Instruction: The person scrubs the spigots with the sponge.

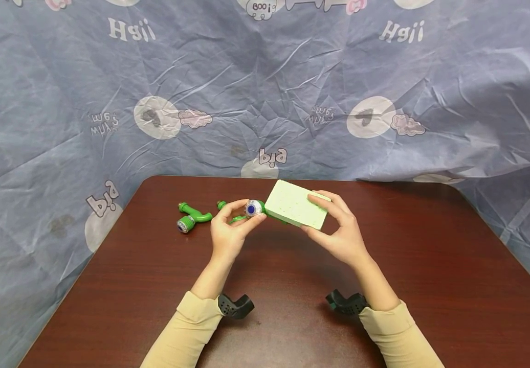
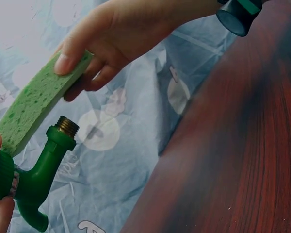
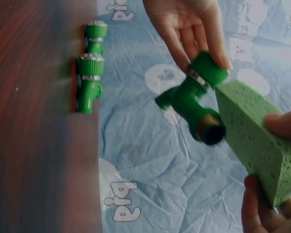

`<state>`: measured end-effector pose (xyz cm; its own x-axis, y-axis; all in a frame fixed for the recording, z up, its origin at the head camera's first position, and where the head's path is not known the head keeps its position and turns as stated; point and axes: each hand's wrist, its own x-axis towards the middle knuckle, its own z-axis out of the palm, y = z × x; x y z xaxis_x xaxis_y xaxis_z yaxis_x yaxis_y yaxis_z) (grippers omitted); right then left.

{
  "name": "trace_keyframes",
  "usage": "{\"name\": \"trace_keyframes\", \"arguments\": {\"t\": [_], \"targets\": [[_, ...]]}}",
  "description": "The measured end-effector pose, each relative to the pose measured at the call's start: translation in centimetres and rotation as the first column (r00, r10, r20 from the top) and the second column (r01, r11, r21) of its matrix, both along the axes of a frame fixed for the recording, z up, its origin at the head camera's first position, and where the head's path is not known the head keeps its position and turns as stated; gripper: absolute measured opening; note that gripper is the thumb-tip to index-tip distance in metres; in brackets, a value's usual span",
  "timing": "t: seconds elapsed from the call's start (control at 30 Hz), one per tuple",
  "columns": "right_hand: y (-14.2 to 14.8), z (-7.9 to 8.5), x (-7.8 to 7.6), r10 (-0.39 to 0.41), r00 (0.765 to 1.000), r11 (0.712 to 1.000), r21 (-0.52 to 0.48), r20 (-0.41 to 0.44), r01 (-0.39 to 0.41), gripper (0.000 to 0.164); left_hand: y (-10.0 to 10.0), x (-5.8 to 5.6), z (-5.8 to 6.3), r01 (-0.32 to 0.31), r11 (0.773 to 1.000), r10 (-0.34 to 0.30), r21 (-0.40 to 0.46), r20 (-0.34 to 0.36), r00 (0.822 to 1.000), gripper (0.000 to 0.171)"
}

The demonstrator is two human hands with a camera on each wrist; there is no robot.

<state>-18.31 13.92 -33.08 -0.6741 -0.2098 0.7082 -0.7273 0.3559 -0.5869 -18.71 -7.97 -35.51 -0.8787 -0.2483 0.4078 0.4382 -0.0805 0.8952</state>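
I see my left hand (image 1: pixel 228 232) pinching a green tap (image 3: pixel 196 94) above the table (image 1: pixel 431 286), my right hand (image 1: pixel 338 230) gripping a green sponge (image 1: pixel 294 207) that hides the tap's threaded end overhead.

Printed backdrop cloth (image 1: pixel 265 102): the word "big" appears upside down, legible above the tabletop's (image 1: pixel 154 286) far edge and beside its left corner. Other print on the cloth is inverted and not reliably legible. No markings on the other items.
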Motion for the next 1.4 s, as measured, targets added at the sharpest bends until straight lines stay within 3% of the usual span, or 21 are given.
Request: {"name": "trace_keyframes", "arguments": {"t": [0.1,0.33,0.57,0.77,0.97,1.13,1.27,1.4], "targets": [[-0.3,-0.1,0.1,0.017,1.000,1.000,-0.001,0.009,-0.017,0.054,-0.1,0.0,-0.1,0.002,1.000,-0.002,-0.020,0.015,1.000,0.039],[-1.1,0.0,0.4,-0.042,0.998,0.998,-0.058,-0.044,0.039,0.054,-0.4,-1.4,-1.9,0.000,0.999,-0.003,0.045,0.065,0.998,0.041],[-1.1,-0.1,0.4,0.008,0.997,1.000,-0.023,-0.083,-0.010,0.055,-0.3,-1.5,-2.3,-0.050,0.994,0.041,0.095,0.095,0.995,0.038],[-0.6,0.1,0.1,-0.069,0.993,0.994,-0.086,-0.097,0.061,0.055,-0.3,-1.6,-2.3,-0.093,0.994,0.088,0.058,0.095,0.992,0.036],[0.4,0.2,-0.2,-0.125,0.992,0.976,-0.181,-0.028,0.118,0.056,-0.4,-1.7,-2.3,-0.104,0.989,0.095,0.101,0.086,0.992,0.035],[0.7,0.2,-0.3,-0.157,0.987,0.971,-0.180,0.026,0.159,0.055,-0.4,-1.8,-2.2,-0.077,0.988,0.066,0.135,0.085,0.994,0.038],[0.6,0.1,-0.4,-0.166,0.984,0.972,-0.160,0.063,0.174,0.055,-0.5,-1.8,-2.2,-0.029,0.982,0.021,0.185,0.042,0.999,0.044],[0.5,0.0,-0.4,-0.164,0.983,0.978,-0.121,0.082,0.173,0.054,-0.5,-1.8,-2.2,0.006,0.977,-0.009,0.215,0.016,1.000,0.039]]}}
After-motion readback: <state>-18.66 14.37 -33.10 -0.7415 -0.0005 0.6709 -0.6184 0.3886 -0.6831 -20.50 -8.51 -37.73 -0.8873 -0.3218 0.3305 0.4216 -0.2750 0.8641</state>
